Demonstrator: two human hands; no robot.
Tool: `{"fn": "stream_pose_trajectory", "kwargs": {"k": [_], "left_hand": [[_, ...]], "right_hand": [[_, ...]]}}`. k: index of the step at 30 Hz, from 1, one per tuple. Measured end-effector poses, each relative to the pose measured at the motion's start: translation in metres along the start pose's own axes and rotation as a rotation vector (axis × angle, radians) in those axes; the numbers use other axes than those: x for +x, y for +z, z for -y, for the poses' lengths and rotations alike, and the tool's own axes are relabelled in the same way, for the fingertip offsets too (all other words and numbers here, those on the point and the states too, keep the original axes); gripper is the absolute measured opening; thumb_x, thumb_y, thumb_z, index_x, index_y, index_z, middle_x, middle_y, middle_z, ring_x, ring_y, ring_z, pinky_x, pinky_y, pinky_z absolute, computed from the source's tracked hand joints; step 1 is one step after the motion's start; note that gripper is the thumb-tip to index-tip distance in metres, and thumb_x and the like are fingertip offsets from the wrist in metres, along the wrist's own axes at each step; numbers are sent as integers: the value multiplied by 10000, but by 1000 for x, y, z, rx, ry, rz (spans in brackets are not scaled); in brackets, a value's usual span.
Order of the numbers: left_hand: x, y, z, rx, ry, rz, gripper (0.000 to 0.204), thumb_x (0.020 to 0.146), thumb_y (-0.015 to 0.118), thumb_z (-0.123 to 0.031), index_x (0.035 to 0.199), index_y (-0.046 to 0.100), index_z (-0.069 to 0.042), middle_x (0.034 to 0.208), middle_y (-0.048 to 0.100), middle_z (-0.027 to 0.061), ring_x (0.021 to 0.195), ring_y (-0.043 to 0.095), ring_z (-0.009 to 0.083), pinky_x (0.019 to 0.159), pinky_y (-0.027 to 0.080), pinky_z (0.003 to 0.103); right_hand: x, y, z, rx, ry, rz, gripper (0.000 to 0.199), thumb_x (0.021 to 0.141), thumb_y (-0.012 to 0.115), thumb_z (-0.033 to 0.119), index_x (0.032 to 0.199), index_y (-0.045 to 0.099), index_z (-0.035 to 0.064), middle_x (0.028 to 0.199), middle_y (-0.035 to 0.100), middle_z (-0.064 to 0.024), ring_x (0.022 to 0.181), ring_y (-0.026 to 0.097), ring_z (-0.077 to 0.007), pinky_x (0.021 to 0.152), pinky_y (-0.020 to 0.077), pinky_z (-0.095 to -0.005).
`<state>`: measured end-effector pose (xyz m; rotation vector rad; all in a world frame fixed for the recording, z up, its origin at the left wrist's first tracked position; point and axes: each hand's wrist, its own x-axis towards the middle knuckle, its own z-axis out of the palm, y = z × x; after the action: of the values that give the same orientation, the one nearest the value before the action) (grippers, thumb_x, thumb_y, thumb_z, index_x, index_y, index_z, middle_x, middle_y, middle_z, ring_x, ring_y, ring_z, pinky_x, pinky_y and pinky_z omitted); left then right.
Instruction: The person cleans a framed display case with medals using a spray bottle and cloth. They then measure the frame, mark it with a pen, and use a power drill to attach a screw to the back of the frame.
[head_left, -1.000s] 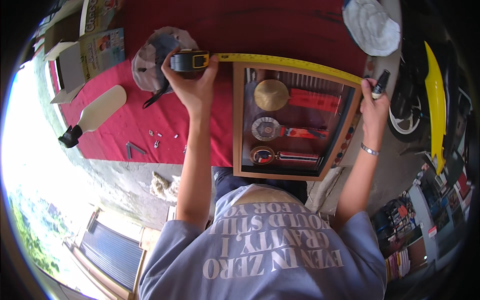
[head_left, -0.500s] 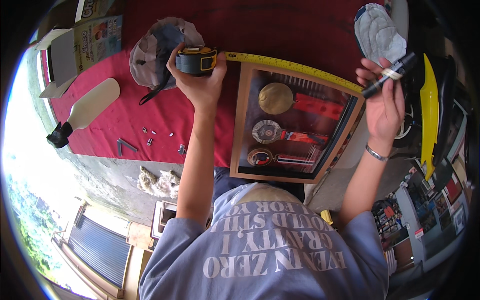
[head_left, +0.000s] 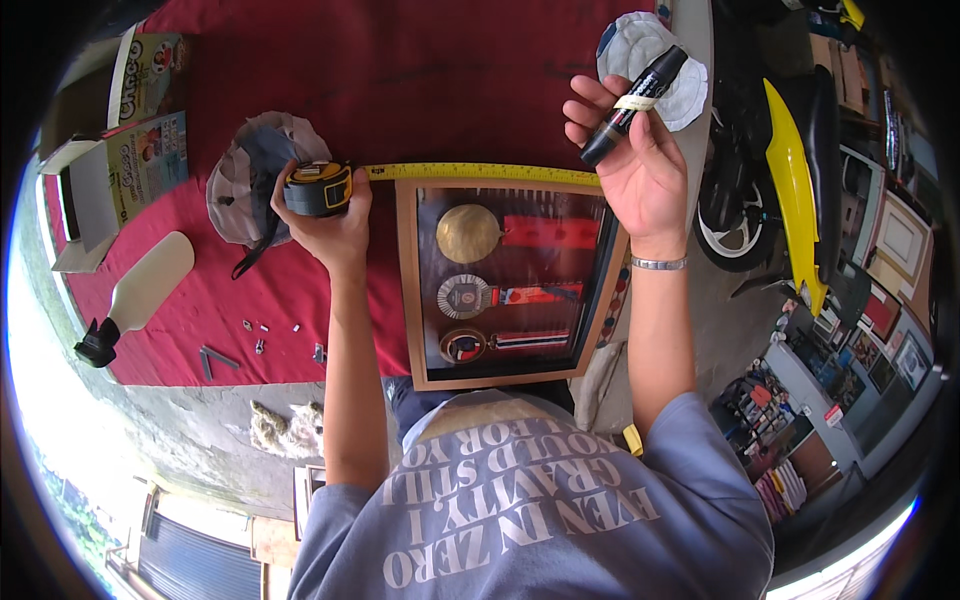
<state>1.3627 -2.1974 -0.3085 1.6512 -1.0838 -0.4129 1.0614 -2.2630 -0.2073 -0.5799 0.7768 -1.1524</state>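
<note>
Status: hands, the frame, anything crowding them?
Left hand gripping tape measure; right hand holding marker. Yellow blade along far side of medal frame. Crumpled cloth beside left hand.

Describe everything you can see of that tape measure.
The tape measure has a chunky dark grey and black case with yellow trim, plastic or rubbery by its look. The person's left grip holds it above the red cloth, where it partly hides a pale fabric item. Its yellow blade, with dark markings, is drawn out to the right along the far edge of the wood-look display frame. The blade's other end is near the right grip; whether they touch is unclear.
</note>
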Motion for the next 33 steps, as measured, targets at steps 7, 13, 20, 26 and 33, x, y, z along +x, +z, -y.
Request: {"fn": "stream_pose_trajectory", "kwargs": {"k": [7,13,20,26,33], "left_hand": [[-1,1,-6,-6,-34,3,702,699,865,-114,1264,467,6,960,637,106,851,646,170,777,547,288],[-2,0,-3,-35,-57,7,701,705,865,-118,1266,464,6,961,642,106,857,645,172,786,548,288],[0,1,-6,-17,-23,16,695,709,864,-117,1264,462,5,958,642,105,856,643,170,792,543,285],[-1,0,-4,-3,-13,13,687,709,861,-119,1256,464,6,961,640,107,857,642,172,799,541,293],[-1,1,0,10,-5,3,709,708,871,-158,1263,461,6,967,641,113,864,647,184,803,541,302]], "right_hand": [[2,4,0,133,3,-51,372,1061,438,224,1393,458,57,1385,512,-285,1281,527,-426,1067,461,-504],[4,8,-3,52,-25,-102,335,1054,447,164,1352,473,14,1384,518,-268,1262,538,-388,1071,445,-475],[18,-9,-12,-42,-166,-127,284,1067,458,182,1278,503,-2,961,545,-57,799,487,-153,751,431,-316],[29,-14,-12,-53,-78,-101,314,1081,428,251,1237,525,-3,913,499,-21,710,433,-91,605,355,-243],[38,-11,-14,-288,-76,-287,308,1083,429,306,1158,553,35,836,505,5,586,392,-49,515,317,-217]]}}
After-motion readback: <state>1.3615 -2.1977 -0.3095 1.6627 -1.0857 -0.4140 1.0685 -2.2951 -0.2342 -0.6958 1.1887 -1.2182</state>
